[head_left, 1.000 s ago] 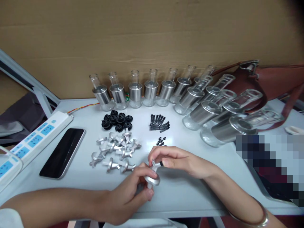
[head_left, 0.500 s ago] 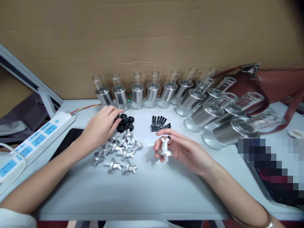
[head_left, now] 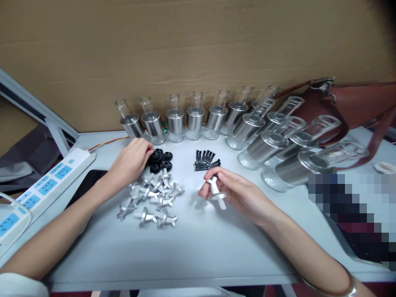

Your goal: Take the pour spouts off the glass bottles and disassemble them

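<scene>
My left hand (head_left: 133, 160) is at the left side of a small heap of black ribbed rubber stoppers (head_left: 167, 156), its thumb and fingertips pinched together on one of them; the fingers partly hide it. Over the middle of the table my right hand (head_left: 244, 194) holds a silver flanged spout (head_left: 218, 195) between thumb and fingers, its pale stem pointing down. A dark bit shows at the spout's upper end. Loose silver spouts (head_left: 163, 201) lie in a pile below my left hand. Several black pin-like parts (head_left: 202, 166) lie beyond my right hand.
Glass bottles with metal sleeves (head_left: 195, 117) stand in a curved row along the back and right. A white power strip (head_left: 46, 187) and a dark flat object (head_left: 89, 185) lie left. A brown bag (head_left: 355, 107) sits back right, behind the bottles.
My left fingers have drawn together at the stopper heap and pulled slightly left. The spout in my right hand has tilted, its stem now slanting down to the right.
</scene>
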{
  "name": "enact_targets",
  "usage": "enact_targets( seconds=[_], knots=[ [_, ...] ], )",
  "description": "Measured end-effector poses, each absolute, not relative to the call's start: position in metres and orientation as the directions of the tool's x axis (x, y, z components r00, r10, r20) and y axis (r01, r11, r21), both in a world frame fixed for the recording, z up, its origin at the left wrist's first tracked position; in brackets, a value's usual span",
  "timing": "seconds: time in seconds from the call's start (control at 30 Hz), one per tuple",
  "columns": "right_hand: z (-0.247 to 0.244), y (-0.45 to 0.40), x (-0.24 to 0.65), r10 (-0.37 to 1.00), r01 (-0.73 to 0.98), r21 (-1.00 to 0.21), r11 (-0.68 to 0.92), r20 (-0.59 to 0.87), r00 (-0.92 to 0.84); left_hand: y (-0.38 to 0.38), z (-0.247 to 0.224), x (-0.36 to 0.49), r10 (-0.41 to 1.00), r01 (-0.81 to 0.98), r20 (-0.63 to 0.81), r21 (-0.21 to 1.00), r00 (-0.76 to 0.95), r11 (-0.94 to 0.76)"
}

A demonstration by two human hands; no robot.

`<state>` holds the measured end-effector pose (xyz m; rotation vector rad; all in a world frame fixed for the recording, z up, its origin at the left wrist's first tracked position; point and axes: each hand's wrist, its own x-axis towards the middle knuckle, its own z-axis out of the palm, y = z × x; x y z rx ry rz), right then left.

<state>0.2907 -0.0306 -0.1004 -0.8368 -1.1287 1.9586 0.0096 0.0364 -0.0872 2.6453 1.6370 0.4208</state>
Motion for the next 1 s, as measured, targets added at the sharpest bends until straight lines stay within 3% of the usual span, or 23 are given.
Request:
enact_targets(
  seconds=[0.17,0.4,0.63,1.0],
  knots=[
    [-0.1,-0.03,0.291,0.899,-0.236,-0.925,-0.296,-0.187,-0.396,0.012,-0.077,0.027,0.88,0.818,0.273,0.337,0.39,-0.467],
    [-0.097,-0.036,0.289,0.844,0.018,-0.991,-0.134,-0.123,-0.522,-0.041,-0.087,0.056,0.706,0.416,0.484,0.58,0.517,-0.701],
    [-0.098,-0.044,0.284,0.754,0.07,-0.994,-0.09,-0.114,-0.647,-0.065,-0.108,0.061,0.782,0.186,0.392,0.828,0.485,-0.53],
    [-0.099,-0.049,0.279,0.807,0.04,-0.994,-0.098,-0.103,-0.582,-0.07,-0.113,0.068,0.804,0.027,0.341,0.914,0.487,-0.404]
  ],
)
